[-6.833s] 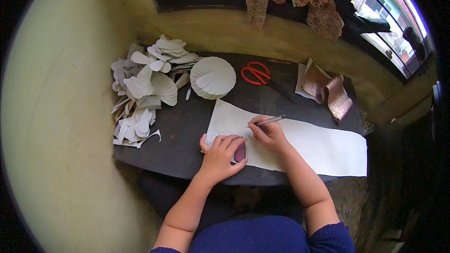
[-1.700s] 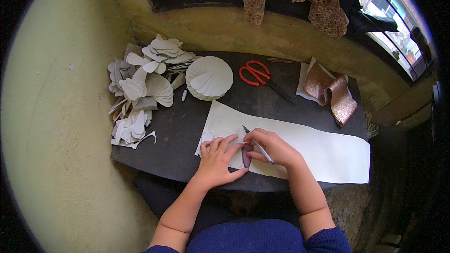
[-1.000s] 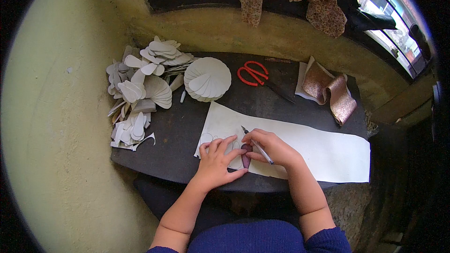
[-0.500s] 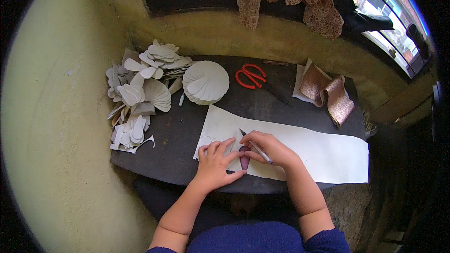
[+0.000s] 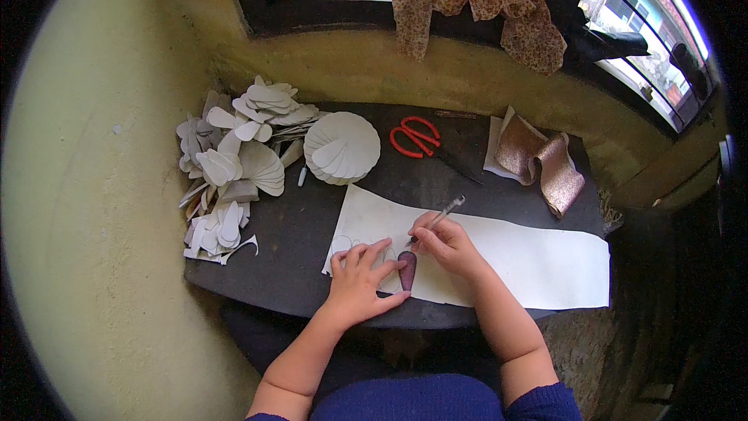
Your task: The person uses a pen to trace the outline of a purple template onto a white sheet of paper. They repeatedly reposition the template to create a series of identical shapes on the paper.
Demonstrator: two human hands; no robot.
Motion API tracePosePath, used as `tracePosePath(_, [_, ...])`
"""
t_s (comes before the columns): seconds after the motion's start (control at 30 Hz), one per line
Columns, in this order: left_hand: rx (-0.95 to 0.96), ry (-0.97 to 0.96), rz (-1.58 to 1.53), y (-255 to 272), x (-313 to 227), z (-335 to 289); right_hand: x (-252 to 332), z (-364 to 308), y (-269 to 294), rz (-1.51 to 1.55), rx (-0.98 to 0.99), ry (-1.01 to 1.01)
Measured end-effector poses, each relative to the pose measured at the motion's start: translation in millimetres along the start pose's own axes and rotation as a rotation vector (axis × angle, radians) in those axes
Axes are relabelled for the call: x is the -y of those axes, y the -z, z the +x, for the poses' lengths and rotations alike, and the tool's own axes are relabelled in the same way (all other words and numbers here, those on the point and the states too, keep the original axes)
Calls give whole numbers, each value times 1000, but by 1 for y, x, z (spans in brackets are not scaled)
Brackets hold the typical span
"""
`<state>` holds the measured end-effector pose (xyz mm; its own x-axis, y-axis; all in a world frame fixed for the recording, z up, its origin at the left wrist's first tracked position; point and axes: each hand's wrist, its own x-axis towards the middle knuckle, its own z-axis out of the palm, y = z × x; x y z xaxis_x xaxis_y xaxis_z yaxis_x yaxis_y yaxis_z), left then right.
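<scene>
Pen (image 5: 447, 211): swung tip-down since earlier, frame centre
Right hand (image 5: 446, 243): narrow grip holding pen
Left hand (image 5: 360, 279): grip wide, touching purple teardrop piece (image 5: 407, 274)

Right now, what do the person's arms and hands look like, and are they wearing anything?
Short, dark blue knit sleeves cover the upper arms; the forearms are bare. The left hand and right hand have no gloves, and I see no watches or bracelets.
</scene>
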<state>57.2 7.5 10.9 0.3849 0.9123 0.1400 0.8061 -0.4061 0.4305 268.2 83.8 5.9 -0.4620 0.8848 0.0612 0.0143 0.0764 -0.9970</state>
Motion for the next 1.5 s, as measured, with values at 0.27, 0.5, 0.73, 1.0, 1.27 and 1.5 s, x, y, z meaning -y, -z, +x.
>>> tracePosePath(0.27, [-31, 10, -27, -5, 3, 0, 5, 1, -4, -215, 72, 46])
tracePosePath(0.5, [-37, 7, -35, -4, 2, 1, 10, -2, -7, -309, 16, 42])
tracePosePath(0.73, [-68, -8, 21, -4, 0, -2, 15, -2, -9, -351, 13, 12])
tracePosePath(1.0, [-75, -13, -28, -4, 2, -2, 16, 0, -7, -382, 20, 12])
tracePosePath(1.27, [-98, -21, -17, -5, 2, -3, 18, -1, -9, -447, 12, 44])
tracePosePath(1.5, [-97, -21, -16, -2, 0, -2, 15, -2, -9, -442, 13, 98])
